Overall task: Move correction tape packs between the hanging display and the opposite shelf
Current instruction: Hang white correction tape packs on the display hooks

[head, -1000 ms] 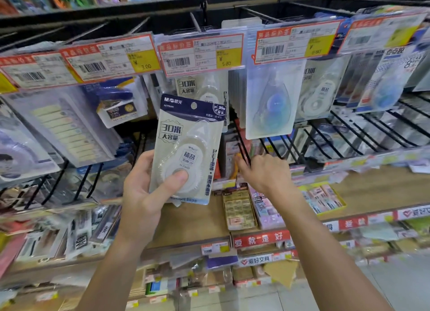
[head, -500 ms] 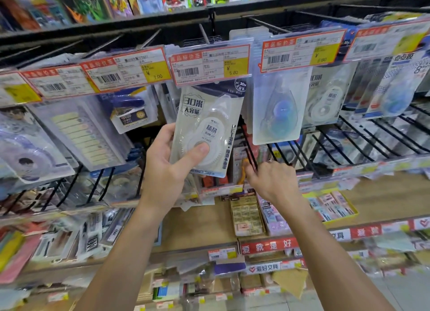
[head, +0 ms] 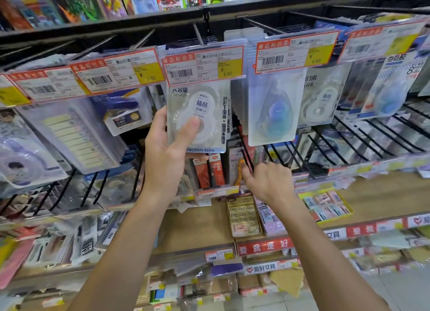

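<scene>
While the left hand [head: 162, 157] holds the white-and-clear blister pack of correction tape [head: 197, 117] up against the hanging display, its top edge sits tucked behind the red-and-yellow price tag marked 5.80 [head: 202, 65], so whether the hang hole is on the black metal peg [head: 197, 34] cannot be told. The thumb presses flat on the clear bubble over the toothed tape wheel, and the other fingers wrap behind the left edge of the card, clamping it front to back. The right hand [head: 267, 182] is lower, its fingers curled in among the black wire dividers [head: 246, 157] beside an orange item (what it holds, if anything, is hidden, so its grip cannot be told). The pack should handle as a light, thin thing: a stiff card backing with a smooth plastic shell that could slip under a loose pinch and dent if squeezed hard on the bubble. The safer hold is likely the flat card margins at the side or bottom, leaving the top free to thread onto the peg. A neighbouring clear pack with a blue teardrop dispenser [head: 272, 110] hangs just beside it and could be knocked.
</scene>
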### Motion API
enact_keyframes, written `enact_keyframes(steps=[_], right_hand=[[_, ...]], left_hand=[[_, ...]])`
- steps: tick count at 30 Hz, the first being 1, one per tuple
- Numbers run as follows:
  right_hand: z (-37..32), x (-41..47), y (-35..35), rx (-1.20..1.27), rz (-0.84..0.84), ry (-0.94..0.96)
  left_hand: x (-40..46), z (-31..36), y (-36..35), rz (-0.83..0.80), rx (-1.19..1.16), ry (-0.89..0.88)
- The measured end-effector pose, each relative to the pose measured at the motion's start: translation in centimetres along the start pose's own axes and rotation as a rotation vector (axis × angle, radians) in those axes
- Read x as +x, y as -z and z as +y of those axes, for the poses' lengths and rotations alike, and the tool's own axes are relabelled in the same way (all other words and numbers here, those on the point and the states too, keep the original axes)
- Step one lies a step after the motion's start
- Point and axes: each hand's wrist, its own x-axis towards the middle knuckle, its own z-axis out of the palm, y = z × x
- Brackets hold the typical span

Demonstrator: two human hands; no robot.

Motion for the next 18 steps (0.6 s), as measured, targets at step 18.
enact_keyframes(steps=[18], right_hand=[[0.0,-0.1,0.0,0.038,0.032,-0.022]], left_hand=[[-1.6,-1.2,-1.7,0.079,-0.089,0.046]])
